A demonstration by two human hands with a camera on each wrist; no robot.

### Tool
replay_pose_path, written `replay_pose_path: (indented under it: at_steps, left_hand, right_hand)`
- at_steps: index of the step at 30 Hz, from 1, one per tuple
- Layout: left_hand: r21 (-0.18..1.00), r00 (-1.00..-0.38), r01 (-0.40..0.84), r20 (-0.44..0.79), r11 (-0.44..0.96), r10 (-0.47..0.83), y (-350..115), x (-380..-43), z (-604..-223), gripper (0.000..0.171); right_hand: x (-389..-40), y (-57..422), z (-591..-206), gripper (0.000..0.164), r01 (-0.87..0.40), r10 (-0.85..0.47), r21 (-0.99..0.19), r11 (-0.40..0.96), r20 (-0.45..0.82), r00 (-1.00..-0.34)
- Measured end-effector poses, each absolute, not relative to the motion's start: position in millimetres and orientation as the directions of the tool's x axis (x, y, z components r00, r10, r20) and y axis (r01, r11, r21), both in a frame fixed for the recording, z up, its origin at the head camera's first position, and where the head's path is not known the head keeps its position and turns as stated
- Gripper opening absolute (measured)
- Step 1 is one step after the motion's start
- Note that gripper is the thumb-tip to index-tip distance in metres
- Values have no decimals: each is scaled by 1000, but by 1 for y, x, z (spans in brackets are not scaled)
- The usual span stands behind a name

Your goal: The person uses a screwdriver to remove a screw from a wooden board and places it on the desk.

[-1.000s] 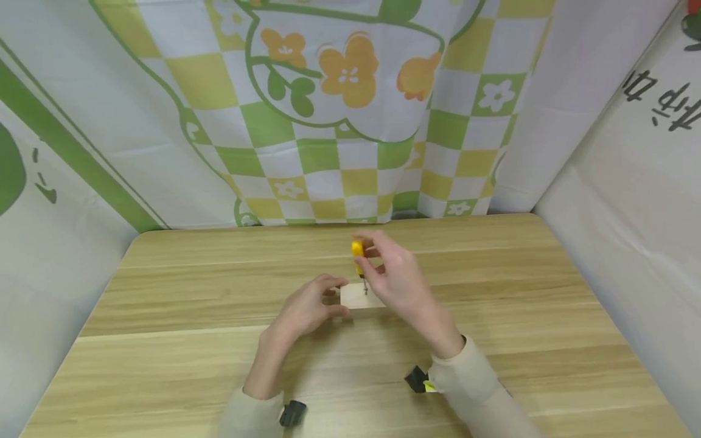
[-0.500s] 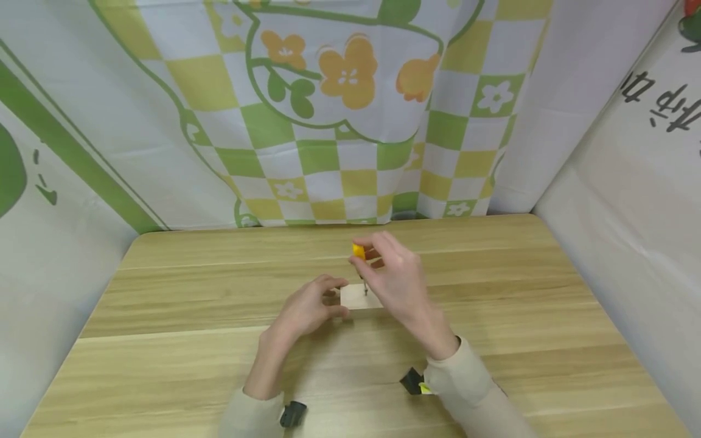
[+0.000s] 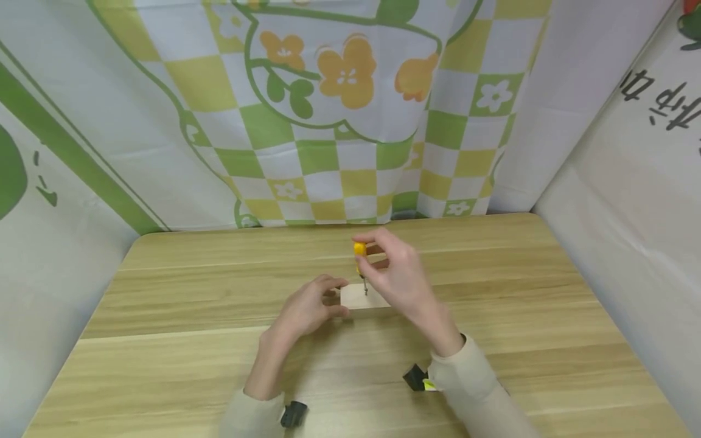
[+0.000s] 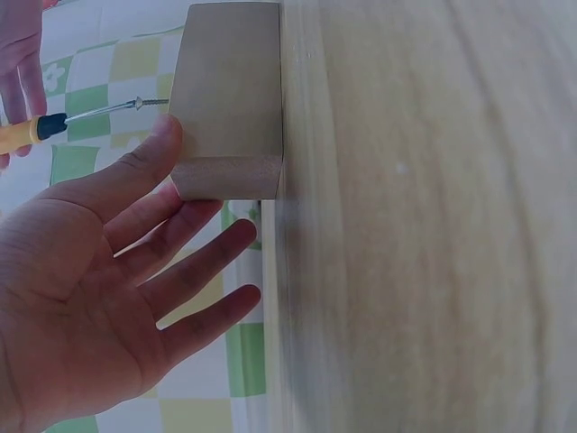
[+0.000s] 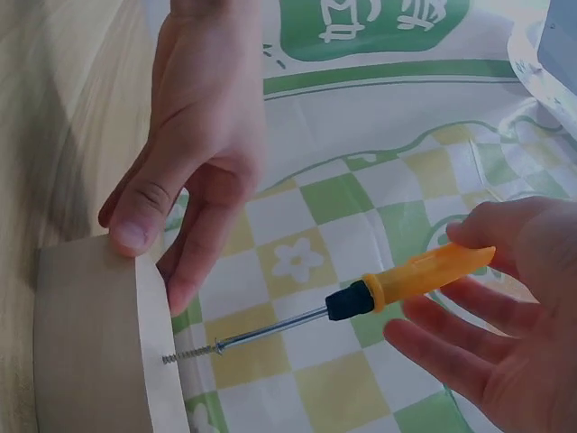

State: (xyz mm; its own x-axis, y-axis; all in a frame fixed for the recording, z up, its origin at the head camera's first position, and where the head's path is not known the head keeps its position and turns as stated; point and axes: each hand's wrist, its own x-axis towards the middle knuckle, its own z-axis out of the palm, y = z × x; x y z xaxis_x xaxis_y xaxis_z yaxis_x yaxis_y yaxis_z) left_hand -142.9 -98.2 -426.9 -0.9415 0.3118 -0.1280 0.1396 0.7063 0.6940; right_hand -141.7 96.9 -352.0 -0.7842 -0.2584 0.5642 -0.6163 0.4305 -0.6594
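A pale wooden block point(image 3: 355, 296) lies on the table, its near left end gripped between the thumb and fingers of my left hand point(image 3: 306, 307). A screw point(image 5: 189, 354) stands in the block's top face, with much of its thread showing. The screwdriver point(image 5: 406, 278) has a yellow handle, a black collar and a thin metal shaft, and its tip meets the screw head. Thumb and fingertips of my right hand point(image 3: 402, 277) hold the handle from above. In the head view the right hand hides the block's right end.
The wood-grain table point(image 3: 181, 292) extends around both hands. A checked, flowered cloth point(image 3: 350, 164) hangs behind its far edge. Dark wrist devices point(image 3: 294, 414) sit at both cuffs.
My right hand rolled left around the screwdriver handle, then turned back, baring more of the yellow handle. The left hand and the block have stayed in place.
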Motion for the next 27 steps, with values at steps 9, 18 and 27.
replay_pose_path:
  at_steps: [9,18,27]
  left_hand:
    - [693,-942,134,-132,708,308,-97,-144,-427,56]
    - [692,-943,132,-132,710,305,-98,-145,-427,56]
    - [697,-943,130,-132,705,304,-98,-145,-427,56]
  right_hand:
    - [-140,95,-355,26,-643,-209,-606,469,631,-747]
    - [-140,100,-354,28,-659,-232,-623,421,629,-742]
    - [-144,105,-350,28,-655,-324,-639,404,569,-756]
